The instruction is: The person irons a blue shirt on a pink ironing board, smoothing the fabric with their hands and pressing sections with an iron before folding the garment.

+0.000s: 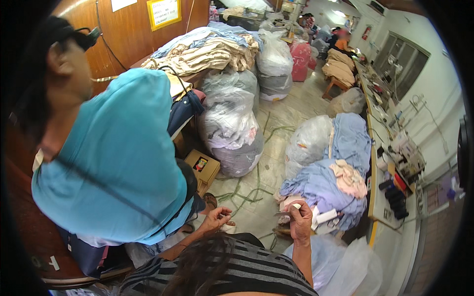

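In front of my body my left hand (pixel 216 220) is raised, its fingers curled together. Whether something thin sits between them I cannot make out. My right hand (pixel 299 221) is closed around a small tool with a thin grey blade (pixel 282 213), which points left; a pale yellowish piece shows at the fingertips. The two hands are apart. Just beyond my right hand lies a heap of blue and lilac cloth (pixel 321 185) with a pink cloth (pixel 348 178) on top.
Close on my left stands a person in a turquoise shirt (pixel 118 153). Ahead are stuffed plastic bags (pixel 232 123), a cardboard box (pixel 202 170) and a table piled with folded beige cloth (pixel 212 52). Green strips (pixel 249 195) lie on the floor. A long bench (pixel 375 192) with sewing machines runs along the right.
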Available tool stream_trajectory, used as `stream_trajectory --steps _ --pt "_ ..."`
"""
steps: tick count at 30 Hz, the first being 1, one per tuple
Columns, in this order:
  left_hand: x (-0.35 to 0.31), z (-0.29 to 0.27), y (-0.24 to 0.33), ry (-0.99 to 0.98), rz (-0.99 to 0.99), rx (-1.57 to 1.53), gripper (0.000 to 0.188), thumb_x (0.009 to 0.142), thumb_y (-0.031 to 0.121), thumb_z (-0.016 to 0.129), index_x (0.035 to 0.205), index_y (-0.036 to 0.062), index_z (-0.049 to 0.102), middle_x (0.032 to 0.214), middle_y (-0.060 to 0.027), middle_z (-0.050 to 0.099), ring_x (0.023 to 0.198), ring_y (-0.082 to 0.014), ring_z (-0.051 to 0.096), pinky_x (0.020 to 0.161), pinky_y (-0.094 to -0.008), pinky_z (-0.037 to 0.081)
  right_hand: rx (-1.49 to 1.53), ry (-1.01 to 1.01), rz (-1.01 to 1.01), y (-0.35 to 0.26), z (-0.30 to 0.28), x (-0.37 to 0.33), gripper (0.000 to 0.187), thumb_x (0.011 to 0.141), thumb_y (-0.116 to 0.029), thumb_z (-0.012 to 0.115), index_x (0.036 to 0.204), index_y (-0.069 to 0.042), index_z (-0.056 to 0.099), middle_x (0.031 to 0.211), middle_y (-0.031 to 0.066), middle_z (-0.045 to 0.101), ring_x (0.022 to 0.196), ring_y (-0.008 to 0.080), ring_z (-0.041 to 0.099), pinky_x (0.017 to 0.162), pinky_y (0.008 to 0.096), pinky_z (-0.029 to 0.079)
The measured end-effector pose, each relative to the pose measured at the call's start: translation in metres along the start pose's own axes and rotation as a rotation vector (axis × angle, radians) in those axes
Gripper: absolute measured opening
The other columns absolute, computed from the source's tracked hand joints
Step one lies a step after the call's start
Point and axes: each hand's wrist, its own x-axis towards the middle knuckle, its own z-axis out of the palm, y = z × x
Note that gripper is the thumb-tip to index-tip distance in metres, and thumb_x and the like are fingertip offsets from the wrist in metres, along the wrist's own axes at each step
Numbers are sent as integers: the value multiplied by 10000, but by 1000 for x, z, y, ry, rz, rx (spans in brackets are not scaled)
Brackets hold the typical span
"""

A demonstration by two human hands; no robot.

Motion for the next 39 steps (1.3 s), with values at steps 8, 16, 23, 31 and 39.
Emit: stream_trajectory --steps 8,16,23,31,39 --pt "156 12 115 165 111 -188 288 992 170 623 1231 13 592 1034 -14 630 921 -82 582 832 -245 486 73 38 61 -8 -46 175 127 895 -2 665 1016 -24 631 874 81 676 799 165 639 783 309 516" --pt "301 47 355 -282 708 -29 491 1030 354 461 1277 -60 554 1207 -158 616 1130 -237 561 991 -372 420 61 33 -14 -32 -134 396 80 911 3 641 977 -40 628 866 42 644 817 149 623 791 292 498" --pt "433 131 486 -695 1228 -118 527 1039 398 402 1226 -58 588 1211 -239 626 1041 -353 625 939 -441 464 18 -175 37 -55 -123 590 121 893 15 650 1007 -18 625 881 77 654 834 165 622 808 311 497" --pt "559 138 520 -502 1274 -19 686 1035 520 345 1303 -77 552 1243 -265 618 1037 -394 644 921 -448 501 -1 -390 79 -36 -80 773 130 877 24 665 998 -10 636 895 79 679 853 155 633 822 302 488" --pt "673 0 547 -64 1495 530 544 1045 504 380 1204 53 639 930 -194 715 785 -331 681 800 -434 491 -33 -529 154 -21 -45 935 114 878 12 664 983 -25 639 885 69 673 833 158 634 806 302 489"
